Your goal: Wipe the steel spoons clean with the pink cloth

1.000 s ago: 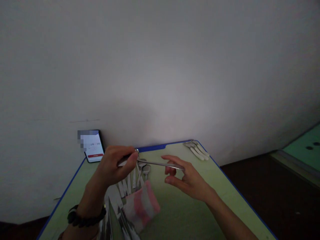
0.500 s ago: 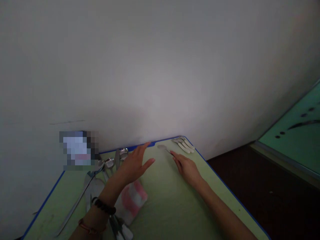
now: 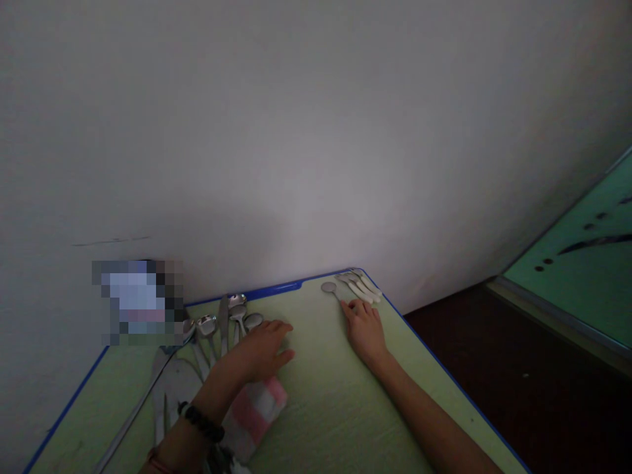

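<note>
My right hand (image 3: 364,329) lies flat on the green table (image 3: 326,408), fingers stretched toward a metal spoon (image 3: 330,288) whose bowl shows just beyond the fingertips; the handle runs under the fingers. My left hand (image 3: 261,349) rests palm down with fingers spread, over the near end of a row of metal spoons and a knife (image 3: 224,319). A pink and white cloth (image 3: 254,415) lies beneath my left wrist. Neither hand grips anything.
Several white-handled utensils (image 3: 363,286) lie at the table's far right corner. A lit phone (image 3: 141,299) leans on the white wall at the back left. More metal cutlery (image 3: 168,388) lies at the left. Dark floor lies right of the table's blue edge.
A second ago both hands held a long metal utensil above the table. The right hand has laid a spoon down near the far right corner; the left hand has dropped beside the cutlery row.
</note>
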The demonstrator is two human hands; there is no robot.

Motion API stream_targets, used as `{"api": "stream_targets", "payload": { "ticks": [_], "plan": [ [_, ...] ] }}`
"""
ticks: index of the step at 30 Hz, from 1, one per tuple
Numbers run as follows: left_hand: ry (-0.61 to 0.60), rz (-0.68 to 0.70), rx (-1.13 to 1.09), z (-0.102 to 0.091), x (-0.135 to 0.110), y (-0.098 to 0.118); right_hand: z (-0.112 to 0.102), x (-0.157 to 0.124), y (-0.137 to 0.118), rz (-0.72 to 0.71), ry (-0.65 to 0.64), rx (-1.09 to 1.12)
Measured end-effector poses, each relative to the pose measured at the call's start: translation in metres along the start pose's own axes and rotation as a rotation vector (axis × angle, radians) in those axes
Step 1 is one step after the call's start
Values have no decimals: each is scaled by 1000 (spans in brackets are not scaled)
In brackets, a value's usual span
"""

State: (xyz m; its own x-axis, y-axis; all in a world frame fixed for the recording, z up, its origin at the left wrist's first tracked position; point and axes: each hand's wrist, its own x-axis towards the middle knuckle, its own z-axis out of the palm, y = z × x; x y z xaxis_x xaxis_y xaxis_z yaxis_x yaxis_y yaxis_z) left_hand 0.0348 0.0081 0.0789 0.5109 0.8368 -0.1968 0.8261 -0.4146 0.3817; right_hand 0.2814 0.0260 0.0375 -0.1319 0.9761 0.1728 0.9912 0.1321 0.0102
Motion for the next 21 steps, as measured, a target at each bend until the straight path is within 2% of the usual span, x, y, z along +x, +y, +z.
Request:
{"api": "stream_targets", "payload": {
  "ticks": [8,21],
  "plan": [
    [1,7,34,-2,1,-2,6,16,-1,26,25,-44],
    [43,58,33,6,7,-11,10,12,-2,105,78,-6]
  ]
}}
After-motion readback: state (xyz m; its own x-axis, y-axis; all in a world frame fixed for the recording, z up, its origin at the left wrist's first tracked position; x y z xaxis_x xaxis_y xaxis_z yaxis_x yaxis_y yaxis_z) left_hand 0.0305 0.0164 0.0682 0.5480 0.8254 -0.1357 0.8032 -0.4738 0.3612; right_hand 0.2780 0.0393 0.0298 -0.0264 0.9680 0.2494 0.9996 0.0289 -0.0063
